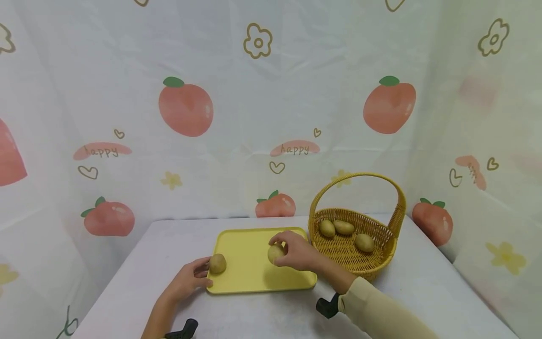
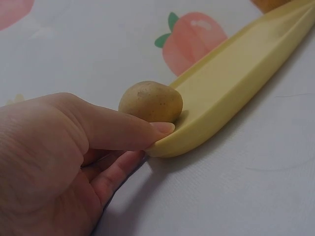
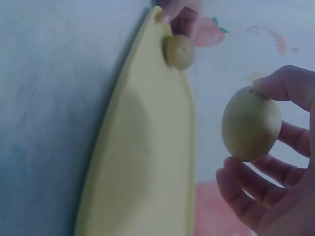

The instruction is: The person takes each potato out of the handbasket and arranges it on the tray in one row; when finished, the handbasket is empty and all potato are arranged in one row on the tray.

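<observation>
The basket (image 1: 338, 253) holds three potatoes (image 1: 365, 243) and stands just beside the yellow tray (image 1: 250, 256), which bears one potato (image 1: 218, 263) at its left end. The left hand (image 1: 189, 281) pinches the tray's edge close by that potato, while the right hand (image 1: 298, 252), partly curled, holds a fifth potato (image 1: 276, 254) between thumb and fingertips above the tray's right half. The tabletop (image 1: 262, 315) is white, and fruit-printed cloth (image 1: 254, 108) hangs behind and at both sides.
</observation>
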{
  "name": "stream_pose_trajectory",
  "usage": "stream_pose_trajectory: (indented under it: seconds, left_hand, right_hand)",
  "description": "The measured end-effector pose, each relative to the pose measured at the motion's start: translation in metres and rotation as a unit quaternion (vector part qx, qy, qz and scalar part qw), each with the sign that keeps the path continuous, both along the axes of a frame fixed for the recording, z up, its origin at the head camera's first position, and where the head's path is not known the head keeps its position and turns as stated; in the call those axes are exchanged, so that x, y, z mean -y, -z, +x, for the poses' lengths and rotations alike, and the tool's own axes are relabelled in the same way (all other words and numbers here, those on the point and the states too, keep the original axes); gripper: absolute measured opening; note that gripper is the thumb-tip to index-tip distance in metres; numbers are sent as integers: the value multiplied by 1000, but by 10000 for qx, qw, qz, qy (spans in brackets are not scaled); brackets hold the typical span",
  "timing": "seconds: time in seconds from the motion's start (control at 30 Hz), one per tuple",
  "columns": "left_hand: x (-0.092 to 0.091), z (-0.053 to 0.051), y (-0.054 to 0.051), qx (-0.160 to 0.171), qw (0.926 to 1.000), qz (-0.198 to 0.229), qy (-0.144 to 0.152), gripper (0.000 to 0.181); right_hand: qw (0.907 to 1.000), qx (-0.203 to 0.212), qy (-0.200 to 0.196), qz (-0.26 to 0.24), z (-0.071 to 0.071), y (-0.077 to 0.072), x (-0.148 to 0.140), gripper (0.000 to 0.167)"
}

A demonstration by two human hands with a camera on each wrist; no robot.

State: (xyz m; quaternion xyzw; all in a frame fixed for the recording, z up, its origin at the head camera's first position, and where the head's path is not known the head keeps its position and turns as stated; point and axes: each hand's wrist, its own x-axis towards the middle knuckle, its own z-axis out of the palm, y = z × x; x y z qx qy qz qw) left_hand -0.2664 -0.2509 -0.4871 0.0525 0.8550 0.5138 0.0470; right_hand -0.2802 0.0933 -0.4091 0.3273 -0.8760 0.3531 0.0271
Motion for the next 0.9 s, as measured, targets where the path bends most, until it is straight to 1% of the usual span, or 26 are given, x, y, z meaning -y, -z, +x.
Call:
stream_pose_trajectory:
  seconds: [0.1, 0.23, 0.3, 0.53, 0.6, 0.73, 0.9]
  left_hand:
    - [0, -1, 1, 50, 10000, -13, -50, 72]
    - [-2, -1, 0, 110, 9997, -92, -210, 73]
    - [-2, -1, -1, 114, 9996, -115, -221, 72]
    - [0, 1, -3, 63, 9998, -78, -192, 72]
    - [0, 1, -2, 35, 9999, -64, -146, 72]
    - [1, 2, -2, 19, 10000, -21, -46, 72]
    - [2, 1, -1, 63, 10000, 63, -8, 73]
  right_hand:
    - [9998, 201, 24, -49, -7, 10, 17, 39]
    - [9992, 353, 74, -162, -18, 25, 36, 40]
    - [9989, 403, 112, -227, -22, 29, 45, 40]
    - [9988, 283, 264, -302, -33, 42, 73, 40]
    - [9986, 296, 336, -295, -35, 47, 81, 39]
    - [9981, 252, 480, -292, -37, 55, 95, 37]
    - [9975, 157, 643, -265, -35, 62, 111, 37]
